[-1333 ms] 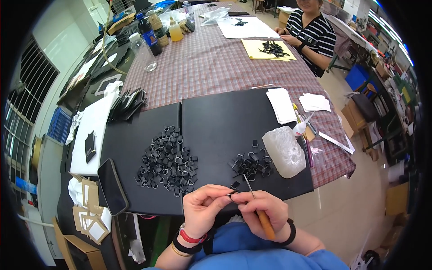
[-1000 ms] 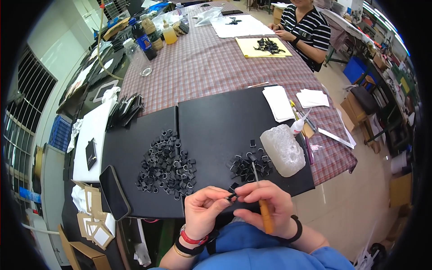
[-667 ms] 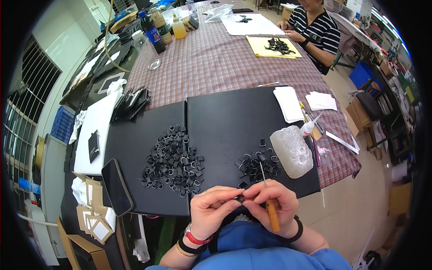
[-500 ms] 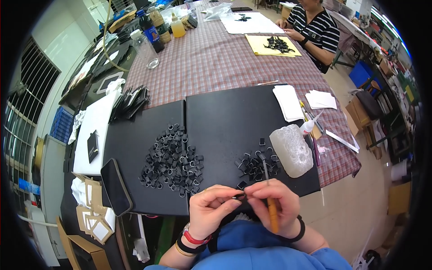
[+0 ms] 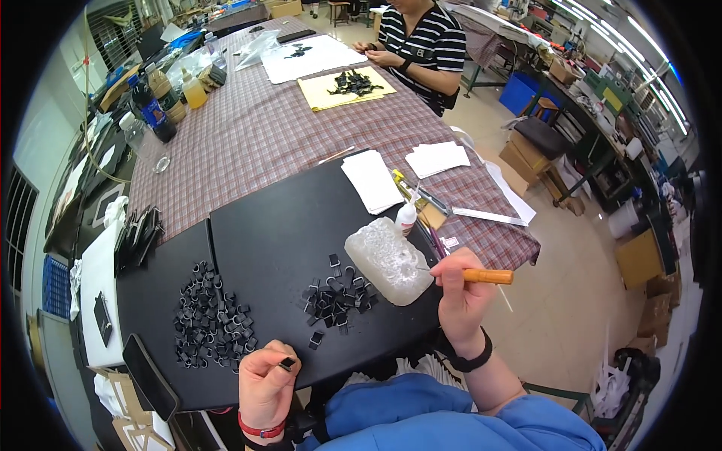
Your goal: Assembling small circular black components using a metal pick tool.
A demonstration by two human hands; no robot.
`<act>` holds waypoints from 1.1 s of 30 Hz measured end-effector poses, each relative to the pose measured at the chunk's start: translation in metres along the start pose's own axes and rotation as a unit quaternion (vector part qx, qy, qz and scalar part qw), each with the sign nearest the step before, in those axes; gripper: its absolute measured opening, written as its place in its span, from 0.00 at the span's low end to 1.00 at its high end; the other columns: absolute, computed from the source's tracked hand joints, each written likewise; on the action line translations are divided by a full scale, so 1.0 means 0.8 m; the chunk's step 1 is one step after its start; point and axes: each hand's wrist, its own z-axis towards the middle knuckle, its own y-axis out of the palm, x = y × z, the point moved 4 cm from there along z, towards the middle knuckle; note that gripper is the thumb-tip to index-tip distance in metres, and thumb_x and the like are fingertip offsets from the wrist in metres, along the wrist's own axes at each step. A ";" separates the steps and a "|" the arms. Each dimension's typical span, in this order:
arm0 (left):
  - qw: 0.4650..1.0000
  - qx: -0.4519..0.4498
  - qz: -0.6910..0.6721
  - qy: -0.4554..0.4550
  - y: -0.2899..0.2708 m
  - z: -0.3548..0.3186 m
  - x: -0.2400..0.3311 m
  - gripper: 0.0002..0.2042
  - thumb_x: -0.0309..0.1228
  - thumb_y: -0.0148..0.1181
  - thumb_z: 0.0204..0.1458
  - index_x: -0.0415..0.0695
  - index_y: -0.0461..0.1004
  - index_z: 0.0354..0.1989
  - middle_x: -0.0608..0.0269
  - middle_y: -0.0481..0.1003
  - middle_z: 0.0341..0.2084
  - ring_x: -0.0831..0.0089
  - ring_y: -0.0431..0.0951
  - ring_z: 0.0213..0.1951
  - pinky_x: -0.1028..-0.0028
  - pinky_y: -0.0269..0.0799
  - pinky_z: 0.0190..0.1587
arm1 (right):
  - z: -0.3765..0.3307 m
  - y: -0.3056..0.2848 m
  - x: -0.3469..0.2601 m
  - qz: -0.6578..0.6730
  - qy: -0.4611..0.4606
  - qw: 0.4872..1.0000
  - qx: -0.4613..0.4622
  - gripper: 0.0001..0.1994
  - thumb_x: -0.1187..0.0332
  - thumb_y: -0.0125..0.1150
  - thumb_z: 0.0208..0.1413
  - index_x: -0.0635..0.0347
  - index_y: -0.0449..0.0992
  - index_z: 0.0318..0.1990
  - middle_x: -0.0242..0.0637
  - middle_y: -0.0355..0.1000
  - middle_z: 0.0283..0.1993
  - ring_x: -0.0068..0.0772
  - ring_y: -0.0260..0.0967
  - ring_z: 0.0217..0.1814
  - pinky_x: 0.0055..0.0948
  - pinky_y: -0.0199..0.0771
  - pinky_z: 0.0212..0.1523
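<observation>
Both hands were full: the left hand (image 5: 267, 381) pinched a black piece (image 5: 286, 364); at its two o'clock, the right hand (image 5: 462, 301) gripped an orange-handled tool (image 5: 489, 276). Tip work at the white block (image 5: 382, 259) seemed underway, next calling for light contact.

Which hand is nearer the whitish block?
Right. The right hand is just beside the right end of the whitish block; the left hand is farther off to its lower left.

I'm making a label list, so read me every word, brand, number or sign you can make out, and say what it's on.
No text reads clearly.
Blue bottle: printing too small to read.
Small white bottle: print too small.
Flat black case: pale marking, too blurred.
Striped shirt: pale mark, too small.
</observation>
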 end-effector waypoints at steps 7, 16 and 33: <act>0.997 0.011 -0.027 -0.068 0.002 0.001 0.006 0.05 0.27 0.65 0.54 0.39 0.79 0.35 0.69 0.66 0.24 0.78 0.59 0.26 0.75 0.53 0.31 | 0.005 0.010 0.001 -0.023 0.010 0.998 -0.063 0.10 0.67 0.62 0.61 0.61 0.76 0.30 0.31 0.71 0.27 0.23 0.64 0.27 0.22 0.62 0.29; 0.975 -0.006 -0.155 -0.159 0.048 -0.007 -0.016 0.06 0.28 0.59 0.59 0.38 0.77 0.39 0.73 0.62 0.24 0.79 0.57 0.27 0.75 0.53 0.30 | -0.012 0.007 -0.028 0.116 -0.049 0.991 -0.036 0.03 0.76 0.58 0.56 0.62 0.76 0.37 0.36 0.74 0.27 0.27 0.70 0.27 0.25 0.70 0.29; 0.971 -0.001 -0.177 -0.159 0.052 -0.012 -0.018 0.08 0.33 0.57 0.62 0.41 0.74 0.35 0.75 0.59 0.21 0.80 0.56 0.27 0.76 0.55 0.33 | -0.052 0.069 -0.082 0.137 -0.187 0.944 -0.233 0.08 0.76 0.65 0.50 0.60 0.76 0.38 0.37 0.75 0.33 0.32 0.76 0.29 0.28 0.77 0.29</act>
